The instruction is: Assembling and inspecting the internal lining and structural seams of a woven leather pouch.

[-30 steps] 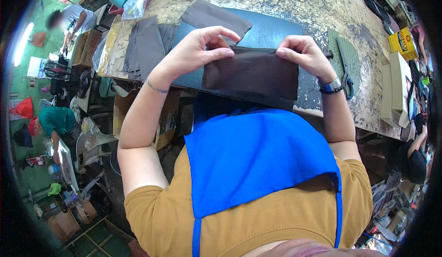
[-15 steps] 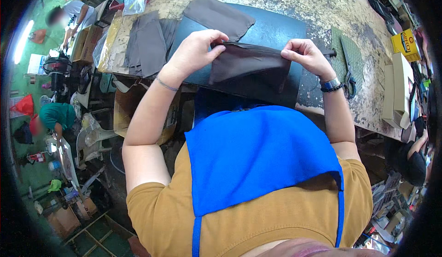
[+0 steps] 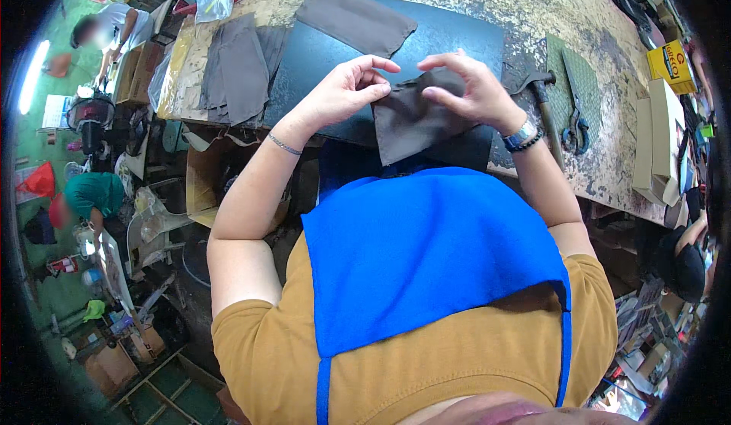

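Left hand (image 3: pixel 346 90): thumb and forefinger pinched on top edge of the dark brown piece (image 3: pixel 415 120), other fingers curled. Right hand (image 3: pixel 472 86): fingers spread, slightly bent, tips resting along the same edge, wrist cocked. Piece hangs tilted over near edge of black mat (image 3: pixel 320 59) on worn bench (image 3: pixel 548 6). Hammer (image 3: pixel 537 90) just right of wrist; brown stack (image 3: pixel 240 67) to the left
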`<action>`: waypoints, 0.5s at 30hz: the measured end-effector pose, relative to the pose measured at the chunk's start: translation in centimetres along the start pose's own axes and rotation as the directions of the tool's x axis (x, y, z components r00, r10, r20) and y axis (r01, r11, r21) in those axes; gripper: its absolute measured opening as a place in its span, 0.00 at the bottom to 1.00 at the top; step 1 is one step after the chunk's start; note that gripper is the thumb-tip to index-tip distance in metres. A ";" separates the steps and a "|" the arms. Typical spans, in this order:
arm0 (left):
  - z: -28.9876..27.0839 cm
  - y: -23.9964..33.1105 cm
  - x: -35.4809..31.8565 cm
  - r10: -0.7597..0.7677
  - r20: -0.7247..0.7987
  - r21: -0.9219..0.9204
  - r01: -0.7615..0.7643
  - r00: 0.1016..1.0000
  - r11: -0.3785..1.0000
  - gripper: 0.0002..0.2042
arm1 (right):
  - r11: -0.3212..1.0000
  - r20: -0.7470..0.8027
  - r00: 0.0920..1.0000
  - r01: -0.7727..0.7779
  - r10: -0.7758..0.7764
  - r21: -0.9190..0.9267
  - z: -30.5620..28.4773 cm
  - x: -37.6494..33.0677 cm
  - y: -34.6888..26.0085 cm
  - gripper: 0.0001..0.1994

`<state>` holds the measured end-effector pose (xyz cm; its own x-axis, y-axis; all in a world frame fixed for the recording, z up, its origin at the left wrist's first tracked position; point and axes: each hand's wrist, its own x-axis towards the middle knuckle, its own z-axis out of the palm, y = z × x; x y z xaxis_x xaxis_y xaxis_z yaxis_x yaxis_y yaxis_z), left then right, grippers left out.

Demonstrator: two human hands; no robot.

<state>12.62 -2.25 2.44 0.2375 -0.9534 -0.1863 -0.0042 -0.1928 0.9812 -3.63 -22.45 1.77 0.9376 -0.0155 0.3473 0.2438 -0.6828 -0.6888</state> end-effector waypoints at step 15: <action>0.1 -3.9 -1.2 0.497 -0.168 0.910 -0.059 0.851 0.410 0.07 | 0.956 0.092 0.993 0.097 -0.074 -0.277 6.3 -2.3 0.2 0.22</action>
<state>12.28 -0.41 -1.20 0.3636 -0.8682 0.3375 -0.9000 -0.2340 0.3677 -4.19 -17.97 -3.18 0.9359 0.1022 0.3371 0.2551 -0.8565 -0.4488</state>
